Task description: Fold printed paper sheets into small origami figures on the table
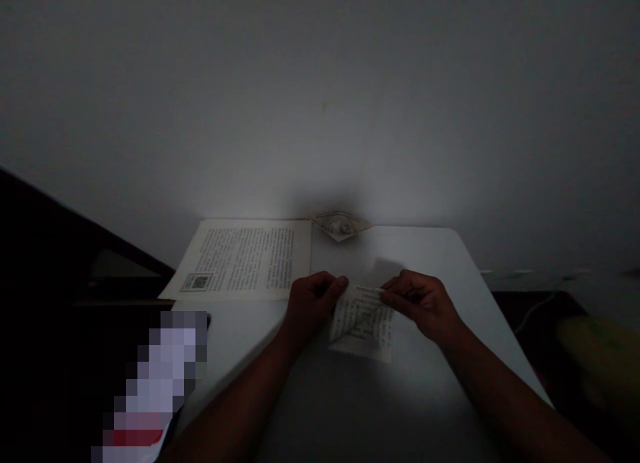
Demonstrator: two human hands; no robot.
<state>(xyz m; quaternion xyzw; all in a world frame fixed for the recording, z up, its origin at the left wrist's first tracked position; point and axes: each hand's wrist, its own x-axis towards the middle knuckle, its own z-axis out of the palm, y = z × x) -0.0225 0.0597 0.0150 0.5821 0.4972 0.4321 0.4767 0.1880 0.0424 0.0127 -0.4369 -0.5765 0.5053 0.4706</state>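
A small square of folded printed paper (363,323) is held up a little above the table, its creases running diagonally toward the middle. My left hand (315,300) pinches its upper left corner between thumb and fingers. At the upper right corner my right hand (423,303) grips the same paper with thumb and fingertips. Behind them, close to the wall, stands a folded paper boat (340,226) made of similar paper. Whether the paper's underside has further folds is hidden.
Printed sheets (245,260) with a QR code lie at the table's back left. A pixelated, phone-like lit object (160,376) is at the left edge of the white table (425,246). The wall (320,116) rises right behind. Something yellowish (600,350) shows dimly at right.
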